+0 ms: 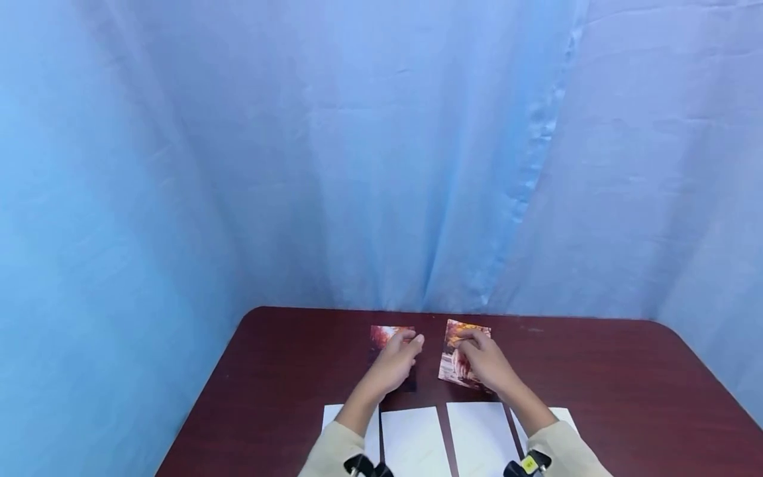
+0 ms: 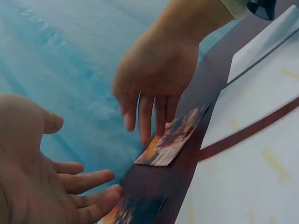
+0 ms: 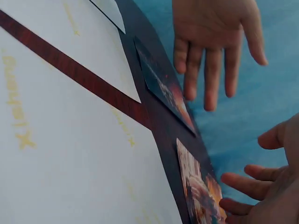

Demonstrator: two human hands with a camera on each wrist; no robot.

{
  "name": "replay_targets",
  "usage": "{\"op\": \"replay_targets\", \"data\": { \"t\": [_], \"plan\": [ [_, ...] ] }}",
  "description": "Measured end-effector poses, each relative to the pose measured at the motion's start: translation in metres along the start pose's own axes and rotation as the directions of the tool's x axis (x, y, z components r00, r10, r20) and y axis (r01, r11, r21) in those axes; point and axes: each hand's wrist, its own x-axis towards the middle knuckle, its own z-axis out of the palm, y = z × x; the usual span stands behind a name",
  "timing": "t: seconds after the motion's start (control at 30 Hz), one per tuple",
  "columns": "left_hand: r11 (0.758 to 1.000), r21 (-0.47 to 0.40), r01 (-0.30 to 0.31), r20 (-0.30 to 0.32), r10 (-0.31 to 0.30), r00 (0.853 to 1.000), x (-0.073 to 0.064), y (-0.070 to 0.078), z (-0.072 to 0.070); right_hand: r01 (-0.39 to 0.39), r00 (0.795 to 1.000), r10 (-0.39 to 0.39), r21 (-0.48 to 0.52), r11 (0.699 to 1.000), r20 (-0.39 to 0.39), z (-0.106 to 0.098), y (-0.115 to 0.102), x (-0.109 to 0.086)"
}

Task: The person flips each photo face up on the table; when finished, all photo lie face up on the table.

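Two photo cards lie side by side near the far edge of the table. The left card (image 1: 382, 336) has a dark lower part and a fiery red-orange top; my left hand (image 1: 392, 366) hovers over it and covers much of it in the head view. Over the right card (image 1: 450, 366), printed in orange and brownish white, is my right hand (image 1: 485, 363). In the left wrist view the right hand (image 2: 161, 67) has its fingers extended down toward its card. Loosely spread fingers show on the left hand (image 3: 210, 32) in the right wrist view. Neither hand grips anything.
Several white sheets (image 1: 415, 440) lie in a row along the near side of the dark red-brown table (image 1: 286, 377), with narrow gaps between them. Faint yellow marks show on them in the wrist views. Blue curtains (image 1: 381, 165) hang behind and beside the table.
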Motion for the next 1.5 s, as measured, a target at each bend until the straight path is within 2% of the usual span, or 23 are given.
{"op": "replay_targets", "data": {
  "t": [0.1,0.2,0.27,0.37,0.47,0.53,0.6,0.67,0.77,0.9,1.07,1.17,1.27,1.4,1.5],
  "plan": [
    [1.000,-0.027,-0.007,0.004,0.007,1.000,-0.018,-0.003,-0.020,0.006,1.000,-0.006,0.097,0.995,0.002,-0.002,-0.008,-0.013],
    [0.999,-0.033,-0.004,0.006,0.004,1.000,-0.041,-0.007,-0.041,0.004,0.992,-0.034,0.247,0.969,0.118,0.004,-0.020,-0.032],
    [0.999,-0.040,0.015,0.011,-0.014,1.000,-0.058,-0.010,-0.055,-0.016,0.968,-0.074,0.354,0.935,0.241,0.014,-0.028,-0.047],
    [0.998,-0.036,0.060,0.022,-0.059,0.998,-0.083,-0.017,-0.075,-0.079,0.908,-0.131,0.472,0.878,0.397,0.034,-0.037,-0.069],
    [0.994,-0.035,0.102,0.051,-0.100,0.994,-0.103,-0.026,-0.086,-0.155,0.865,-0.142,0.525,0.837,0.481,0.057,-0.042,-0.087],
    [0.992,-0.047,0.117,0.077,-0.113,0.991,-0.112,-0.035,-0.089,-0.207,0.857,-0.117,0.543,0.814,0.502,0.072,-0.042,-0.096],
    [0.991,-0.050,0.124,0.097,-0.118,0.988,-0.118,-0.043,-0.090,-0.249,0.857,-0.086,0.553,0.795,0.509,0.086,-0.039,-0.102],
    [0.991,-0.051,0.128,0.102,-0.122,0.987,-0.122,-0.047,-0.090,-0.264,0.863,-0.058,0.546,0.795,0.501,0.099,-0.034,-0.107],
    [0.991,-0.033,0.130,0.099,-0.126,0.987,-0.124,-0.050,-0.093,-0.244,0.878,-0.033,0.506,0.827,0.477,0.110,-0.029,-0.112],
    [0.990,-0.020,0.139,0.086,-0.137,0.987,-0.128,-0.051,-0.097,-0.196,0.887,-0.040,0.454,0.869,0.460,0.110,-0.025,-0.115],
    [0.990,-0.011,0.142,0.067,-0.141,0.988,-0.135,-0.054,-0.103,-0.201,0.875,-0.030,0.420,0.885,0.482,0.102,-0.024,-0.115],
    [0.992,-0.003,0.127,0.065,-0.127,0.990,-0.139,-0.054,-0.105,-0.246,0.860,-0.012,0.435,0.866,0.510,0.099,-0.026,-0.116],
    [0.991,0.006,0.131,0.048,-0.131,0.990,-0.143,-0.051,-0.106,-0.294,0.845,-0.003,0.470,0.832,0.534,0.098,-0.028,-0.117],
    [0.981,0.045,0.189,-0.016,-0.189,0.982,-0.151,-0.045,-0.108,-0.333,0.830,-0.008,0.507,0.795,0.558,0.097,-0.032,-0.119],
    [0.973,0.056,0.223,-0.038,-0.221,0.975,-0.158,-0.042,-0.109,-0.360,0.824,-0.003,0.526,0.771,0.567,0.097,-0.036,-0.118]
  ]
}}
